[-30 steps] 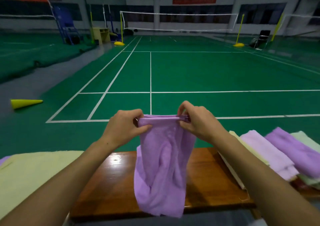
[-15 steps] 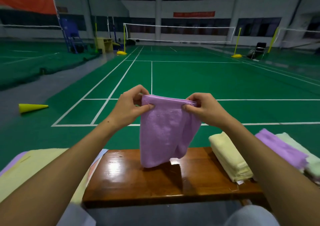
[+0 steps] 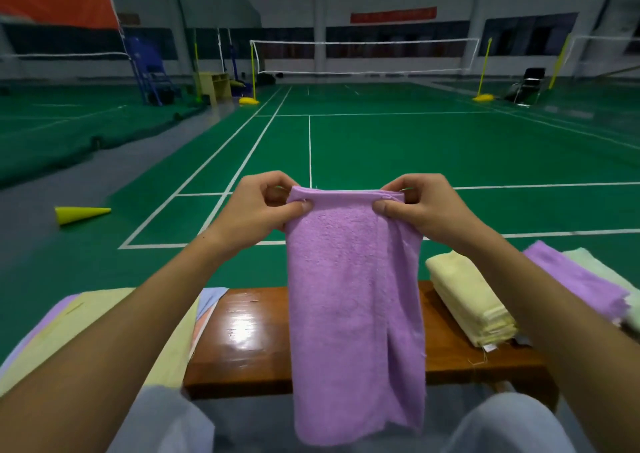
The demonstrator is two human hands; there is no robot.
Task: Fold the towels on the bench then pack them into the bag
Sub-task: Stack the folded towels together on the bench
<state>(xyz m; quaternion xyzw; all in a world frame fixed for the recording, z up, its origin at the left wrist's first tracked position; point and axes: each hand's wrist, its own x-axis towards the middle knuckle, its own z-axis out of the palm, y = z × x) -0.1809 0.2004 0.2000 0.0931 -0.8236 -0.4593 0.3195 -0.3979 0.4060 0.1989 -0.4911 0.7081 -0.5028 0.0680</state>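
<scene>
A purple towel (image 3: 353,307) hangs doubled in front of me, above the wooden bench (image 3: 249,345). My left hand (image 3: 258,206) pinches its top left corner and my right hand (image 3: 420,206) pinches its top right corner. The top edge is stretched flat between them. The towel's lower end drops past the bench's front edge, between my knees. On the bench to the right lie a folded yellow towel (image 3: 471,300), a folded purple towel (image 3: 575,279) and a pale green towel (image 3: 595,265). No bag is in view.
Flat pale yellow and lilac cloths (image 3: 100,328) lie at the bench's left end under my left forearm. Beyond the bench stretches a green badminton court with a net (image 3: 363,57). A yellow cone (image 3: 81,214) lies on the floor at left.
The purple towel now hangs longer and straighter, reaching below the bench edge, and my hands hold its top edge wider apart. The camera has tilted slightly.
</scene>
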